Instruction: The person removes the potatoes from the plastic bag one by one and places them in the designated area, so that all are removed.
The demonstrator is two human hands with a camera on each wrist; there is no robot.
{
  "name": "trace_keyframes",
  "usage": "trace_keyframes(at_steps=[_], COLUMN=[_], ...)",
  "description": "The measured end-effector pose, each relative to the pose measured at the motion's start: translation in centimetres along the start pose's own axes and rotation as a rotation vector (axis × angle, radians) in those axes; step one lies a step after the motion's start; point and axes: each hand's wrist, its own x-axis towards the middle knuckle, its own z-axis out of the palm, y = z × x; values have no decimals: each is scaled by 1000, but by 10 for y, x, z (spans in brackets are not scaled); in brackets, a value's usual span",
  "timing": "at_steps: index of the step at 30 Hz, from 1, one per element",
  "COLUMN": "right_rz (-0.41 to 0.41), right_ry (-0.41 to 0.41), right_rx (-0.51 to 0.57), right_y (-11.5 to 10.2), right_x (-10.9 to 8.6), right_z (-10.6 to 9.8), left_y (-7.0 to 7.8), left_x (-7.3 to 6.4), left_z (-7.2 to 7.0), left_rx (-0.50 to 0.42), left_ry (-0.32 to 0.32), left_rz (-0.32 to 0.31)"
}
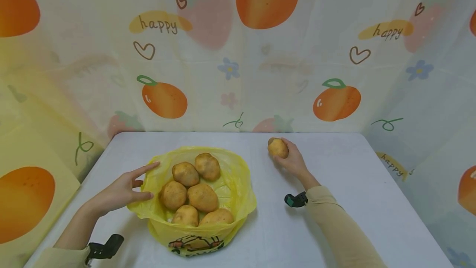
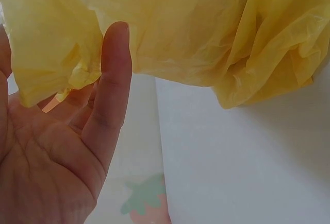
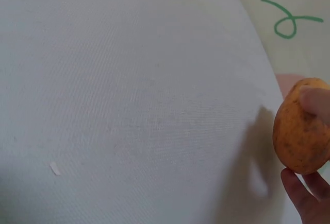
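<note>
Left grip [image 1: 114, 192] holds rim of yellow bag [image 1: 160, 231], thumb and index spread; taut, untugged film seems best. Six potatoes [image 1: 202, 198] sit inside. Bag's right wall stands between them and held potato [image 1: 277, 148]: right grip [image 1: 295, 162] pinches it above tabletop [image 1: 372, 206]; firm, even hold advisable. Patterned curtain [image 1: 238, 90] hangs behind.

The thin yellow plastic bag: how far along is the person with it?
Done: the thin yellow plastic bag stands open, with six brownish-yellow, rounded potatoes visible inside. In hand: the right hand holds another potato, apart from the bag, while the left hand touches the rim. Remaining: if filling, perhaps just that potato, as no other loose one shows; if emptying, the six inside. These views don't settle which.
</note>
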Motion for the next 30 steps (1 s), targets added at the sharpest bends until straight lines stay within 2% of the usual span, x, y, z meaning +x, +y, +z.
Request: trace_keyframes(at_steps=[6,17,25,30], right_rz=[-15,-77,-115,-93], right_ry=[9,75,62,64], right_rx=[-35,-92,-104,-95], right_y=[1,6,3,6], right_x=[2,3,3,5], right_z=[5,10,8,10], left_y=[0,1,2,2], left_x=[-1,-1,1,2], left_z=[-1,0,0,0], left_rx=[19,34,25,21], left_ry=[11,25,19,9], left_rz=[2,8,11,9])
